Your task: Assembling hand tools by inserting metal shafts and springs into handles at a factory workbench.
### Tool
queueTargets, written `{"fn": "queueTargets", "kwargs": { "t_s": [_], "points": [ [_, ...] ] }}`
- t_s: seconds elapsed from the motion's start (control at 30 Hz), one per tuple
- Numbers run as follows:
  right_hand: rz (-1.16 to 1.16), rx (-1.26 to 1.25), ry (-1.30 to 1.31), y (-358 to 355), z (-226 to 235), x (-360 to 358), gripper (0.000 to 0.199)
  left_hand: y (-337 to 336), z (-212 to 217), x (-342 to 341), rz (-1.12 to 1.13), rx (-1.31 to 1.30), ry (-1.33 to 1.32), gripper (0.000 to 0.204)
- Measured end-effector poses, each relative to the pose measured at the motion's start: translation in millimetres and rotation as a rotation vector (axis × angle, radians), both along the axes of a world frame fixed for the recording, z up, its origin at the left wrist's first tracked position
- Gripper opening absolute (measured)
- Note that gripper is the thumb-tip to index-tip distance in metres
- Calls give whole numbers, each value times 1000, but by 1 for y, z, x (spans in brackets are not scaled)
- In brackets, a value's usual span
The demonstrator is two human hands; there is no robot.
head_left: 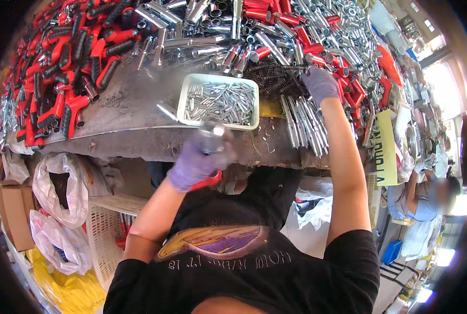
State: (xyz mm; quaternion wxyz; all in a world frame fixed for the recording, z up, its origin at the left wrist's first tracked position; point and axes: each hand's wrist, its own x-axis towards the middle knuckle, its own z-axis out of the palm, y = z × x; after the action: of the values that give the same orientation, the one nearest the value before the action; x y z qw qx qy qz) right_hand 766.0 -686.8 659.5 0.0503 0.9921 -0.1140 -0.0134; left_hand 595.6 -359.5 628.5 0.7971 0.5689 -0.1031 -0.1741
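Note:
My left hand, in a purple glove, is closed around a tool with a chrome tube and a red handle. Motion blurs this hand and the tube, which it holds just off the bench's front edge. To the right, my gloved right hand reaches over the bench, its fingers curled at the edge of a heap of black coil springs. Its fingertips are partly hidden among the springs. Between the hands stands a pale tray of small metal pins.
Red and black pistol-grip handles cover the bench's left. Chrome tubes and red parts pile up at the back and right. Long metal rods lie beside my right forearm. Below left stands a white basket. A person sits at far right.

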Motion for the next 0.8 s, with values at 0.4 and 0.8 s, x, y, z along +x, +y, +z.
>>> {"fn": "queueTargets", "kwargs": {
  "t_s": [0.4, 0.8],
  "points": [
    [368, 1295, -47, 81, 48, -95, 26, -20, -43, 14, -128, 345, -352, 48],
    [583, 887, 14, 110, 41, -150, 33, -22, -49, 6, -100, 339, -356, 59]
  ]
}}
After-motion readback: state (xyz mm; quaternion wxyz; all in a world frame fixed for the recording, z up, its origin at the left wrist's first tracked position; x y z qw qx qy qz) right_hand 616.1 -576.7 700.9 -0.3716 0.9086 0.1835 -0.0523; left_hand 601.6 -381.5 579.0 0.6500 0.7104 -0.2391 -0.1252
